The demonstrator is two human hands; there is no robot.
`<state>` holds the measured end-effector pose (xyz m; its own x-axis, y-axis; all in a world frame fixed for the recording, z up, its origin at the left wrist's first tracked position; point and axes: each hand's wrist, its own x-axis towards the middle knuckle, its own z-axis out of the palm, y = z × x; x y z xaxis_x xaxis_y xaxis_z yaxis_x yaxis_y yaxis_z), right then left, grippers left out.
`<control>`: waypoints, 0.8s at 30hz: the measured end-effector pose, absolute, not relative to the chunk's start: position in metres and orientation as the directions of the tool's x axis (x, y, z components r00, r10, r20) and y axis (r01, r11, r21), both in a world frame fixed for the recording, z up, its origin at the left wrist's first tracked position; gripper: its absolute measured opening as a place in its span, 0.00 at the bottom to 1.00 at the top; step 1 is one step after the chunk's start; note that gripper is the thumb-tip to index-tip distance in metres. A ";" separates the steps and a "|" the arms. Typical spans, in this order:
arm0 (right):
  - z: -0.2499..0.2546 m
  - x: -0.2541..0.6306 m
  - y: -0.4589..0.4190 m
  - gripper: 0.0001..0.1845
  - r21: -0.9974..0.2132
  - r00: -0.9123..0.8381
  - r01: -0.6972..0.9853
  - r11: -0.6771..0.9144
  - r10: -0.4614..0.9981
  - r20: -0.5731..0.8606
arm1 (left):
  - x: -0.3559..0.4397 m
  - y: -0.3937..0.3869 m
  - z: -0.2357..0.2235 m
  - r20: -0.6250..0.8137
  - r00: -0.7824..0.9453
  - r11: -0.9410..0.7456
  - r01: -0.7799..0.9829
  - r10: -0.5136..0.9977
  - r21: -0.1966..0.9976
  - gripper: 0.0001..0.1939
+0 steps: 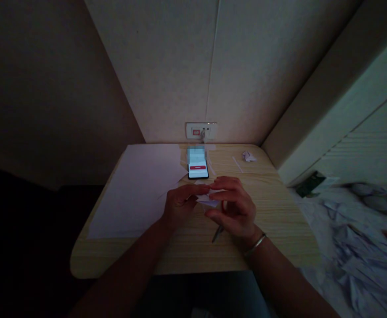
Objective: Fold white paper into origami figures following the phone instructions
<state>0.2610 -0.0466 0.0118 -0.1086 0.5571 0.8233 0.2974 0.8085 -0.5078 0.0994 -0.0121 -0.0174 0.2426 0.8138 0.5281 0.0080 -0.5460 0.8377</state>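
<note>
A small piece of folded white paper (208, 201) is held between both hands above the wooden table. My left hand (181, 202) pinches its left side, index finger along the top edge. My right hand (235, 206) has its thumb below the paper and its fingers curved over it from the right. Partly hidden under my right hand lies a tool, likely scissors, with a grey metal tip (217, 234) and a red handle part (223, 205). Just beyond the hands is a lit phone (198, 172), lying face up.
Large white paper sheets (133, 190) cover the left of the table (272, 212). A crumpled or folded paper piece (248, 156) and a thin paper strip (237, 164) lie at the back right. A wall socket (201, 130) holds a plug. Rumpled bedding (362, 260) is at the right.
</note>
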 end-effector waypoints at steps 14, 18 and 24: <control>0.013 0.265 -0.046 0.04 -0.387 -0.190 0.318 0.865 0.458 0.868 | 0.099 -0.013 -0.018 0.563 0.293 -0.575 -0.054 0.772 0.816 0.13; 0.014 0.265 -0.045 0.15 -0.375 -0.154 0.379 0.846 0.457 0.876 | 0.098 -0.011 -0.018 0.573 0.270 -0.585 -0.044 0.774 0.810 0.13; 0.012 0.262 -0.047 0.20 -0.403 -0.128 0.380 0.833 0.478 0.869 | 0.097 -0.011 -0.018 0.562 0.257 -0.572 -0.045 0.786 0.819 0.15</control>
